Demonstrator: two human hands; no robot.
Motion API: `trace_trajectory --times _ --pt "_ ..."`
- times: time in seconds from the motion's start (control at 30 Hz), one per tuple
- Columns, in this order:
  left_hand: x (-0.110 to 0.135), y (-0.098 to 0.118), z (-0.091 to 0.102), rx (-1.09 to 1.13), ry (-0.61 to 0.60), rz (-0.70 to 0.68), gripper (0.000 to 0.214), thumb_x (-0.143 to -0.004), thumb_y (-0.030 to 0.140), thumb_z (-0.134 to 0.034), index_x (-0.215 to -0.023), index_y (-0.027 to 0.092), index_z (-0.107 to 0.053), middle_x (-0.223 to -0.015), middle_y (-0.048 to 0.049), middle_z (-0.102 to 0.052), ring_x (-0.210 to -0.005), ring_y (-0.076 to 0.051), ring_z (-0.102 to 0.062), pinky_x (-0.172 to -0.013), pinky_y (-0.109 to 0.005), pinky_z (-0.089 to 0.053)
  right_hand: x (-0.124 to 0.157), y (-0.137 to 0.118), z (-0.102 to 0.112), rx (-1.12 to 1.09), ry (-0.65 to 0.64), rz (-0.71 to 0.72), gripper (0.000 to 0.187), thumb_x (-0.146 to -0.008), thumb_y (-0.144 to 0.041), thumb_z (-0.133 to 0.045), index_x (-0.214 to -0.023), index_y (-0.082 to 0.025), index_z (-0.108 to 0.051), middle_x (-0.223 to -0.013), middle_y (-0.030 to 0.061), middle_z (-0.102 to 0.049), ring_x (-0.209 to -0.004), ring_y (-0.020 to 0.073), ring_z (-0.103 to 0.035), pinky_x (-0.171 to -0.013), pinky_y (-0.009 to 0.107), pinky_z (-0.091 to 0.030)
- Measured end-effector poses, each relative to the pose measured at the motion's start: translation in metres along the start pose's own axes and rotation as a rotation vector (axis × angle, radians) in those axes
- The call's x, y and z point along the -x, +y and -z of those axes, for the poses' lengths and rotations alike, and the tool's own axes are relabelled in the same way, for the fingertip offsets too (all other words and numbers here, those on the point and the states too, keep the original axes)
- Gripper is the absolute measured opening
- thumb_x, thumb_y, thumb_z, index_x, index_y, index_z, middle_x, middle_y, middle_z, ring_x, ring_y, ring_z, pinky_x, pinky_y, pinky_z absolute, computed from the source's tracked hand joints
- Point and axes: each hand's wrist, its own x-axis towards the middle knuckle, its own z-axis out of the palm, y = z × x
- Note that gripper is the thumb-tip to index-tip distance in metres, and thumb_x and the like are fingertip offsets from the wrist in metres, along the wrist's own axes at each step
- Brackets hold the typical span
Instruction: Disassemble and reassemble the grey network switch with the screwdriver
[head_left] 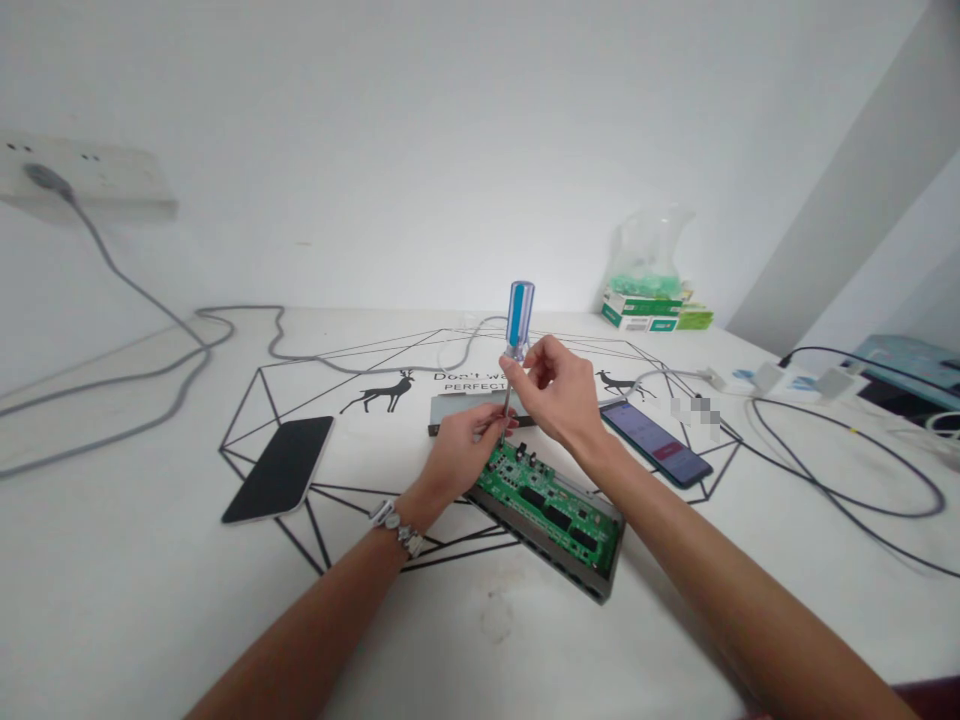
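Observation:
My right hand (pixel 559 385) is closed on a screwdriver (pixel 519 322) with a clear and blue handle, its fingers where the handle meets the metal shaft. The screwdriver stands nearly upright, tip down at the far left corner of a green circuit board (pixel 540 500). That board sits in a grey metal tray-like casing (pixel 525 545), tilted on the table. At the same corner my left hand (pixel 461 450) has its fingers pinched about the lower shaft. They partly hide the tip, and I cannot make out a screw. Behind the hands lies a grey metal cover (pixel 450 408).
A dark phone (pixel 281 470) lies on the left and a lit phone (pixel 656 443) on the right. Black cable (pixel 862 512) loops near white plugs (pixel 780 380). Grey cable (pixel 315 360) runs along the back left. Small boxes (pixel 645 308) with a plastic bag (pixel 649 250) stand by the wall.

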Motion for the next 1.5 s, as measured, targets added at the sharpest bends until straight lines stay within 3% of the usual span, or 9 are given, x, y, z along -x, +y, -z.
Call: trace_trajectory --times 0.27,0.57,0.87,1.1,1.27,1.37,1.5 --pt "0.001 0.000 -0.002 -0.013 0.042 -0.005 0.026 -0.094 0.028 -0.054 -0.104 0.012 -0.073 -0.100 -0.0092 -0.077 -0.090 -0.023 -0.073 -0.085 -0.033 -0.055 0.004 -0.014 -0.004 0.296 0.066 -0.016 0.037 -0.086 -0.057 -0.057 -0.074 -0.022 -0.055 -0.059 -0.0029 -0.061 -0.056 0.0155 -0.056 -0.057 0.027 -0.028" --pt "0.001 0.001 -0.002 -0.051 0.049 0.005 0.026 -0.092 0.027 -0.054 -0.102 0.013 -0.073 -0.099 -0.0098 -0.077 -0.089 -0.025 -0.072 -0.084 -0.035 -0.056 0.006 -0.018 -0.004 0.346 0.058 -0.027 0.034 -0.088 -0.054 -0.053 -0.074 -0.022 -0.053 -0.061 -0.0022 -0.063 -0.058 0.0161 -0.056 -0.057 0.027 -0.025" --pt "0.000 0.002 -0.001 -0.029 0.027 -0.038 0.027 -0.092 0.028 -0.055 -0.107 0.013 -0.071 -0.106 -0.0093 -0.075 -0.097 -0.024 -0.070 -0.094 -0.035 -0.054 0.004 -0.008 -0.003 0.060 -0.029 -0.020 0.029 -0.088 -0.047 -0.056 -0.073 -0.023 -0.051 -0.064 -0.0024 -0.061 -0.059 0.0150 -0.053 -0.057 0.027 -0.031" --pt "0.000 0.001 0.004 0.005 -0.013 -0.020 0.028 -0.095 0.030 -0.053 -0.107 0.014 -0.072 -0.100 -0.0075 -0.077 -0.091 -0.022 -0.072 -0.085 -0.032 -0.057 -0.003 0.007 -0.004 -0.342 -0.252 -0.016 0.029 -0.092 -0.050 -0.050 -0.089 -0.022 -0.060 -0.077 0.0000 -0.064 -0.073 0.0163 -0.059 -0.062 0.026 -0.046" --pt "-0.001 0.002 0.004 -0.008 0.027 -0.016 0.024 -0.092 0.027 -0.056 -0.103 0.014 -0.073 -0.100 -0.0069 -0.077 -0.092 -0.022 -0.073 -0.086 -0.032 -0.057 0.004 0.010 -0.008 -0.361 -0.168 -0.071 0.027 -0.080 -0.044 -0.070 -0.084 -0.019 -0.063 -0.072 0.0002 -0.065 -0.066 0.0146 -0.061 -0.067 0.028 -0.050" --pt "0.000 0.004 0.004 -0.007 0.038 -0.007 0.024 -0.091 0.028 -0.059 -0.104 0.014 -0.074 -0.099 -0.0069 -0.078 -0.091 -0.023 -0.073 -0.087 -0.033 -0.057 0.008 0.013 -0.008 -0.389 -0.169 -0.098 0.025 -0.081 -0.042 -0.069 -0.076 -0.018 -0.065 -0.068 0.0009 -0.064 -0.061 0.0146 -0.060 -0.062 0.028 -0.051" --pt "0.000 0.009 0.003 0.015 0.059 0.012 0.023 -0.089 0.031 -0.062 -0.100 0.014 -0.075 -0.096 -0.0070 -0.078 -0.088 -0.023 -0.074 -0.084 -0.033 -0.058 0.009 0.016 -0.007 -0.410 -0.200 -0.107 0.022 -0.083 -0.040 -0.067 -0.080 -0.018 -0.065 -0.068 0.0013 -0.065 -0.060 0.0156 -0.063 -0.060 0.028 -0.053"
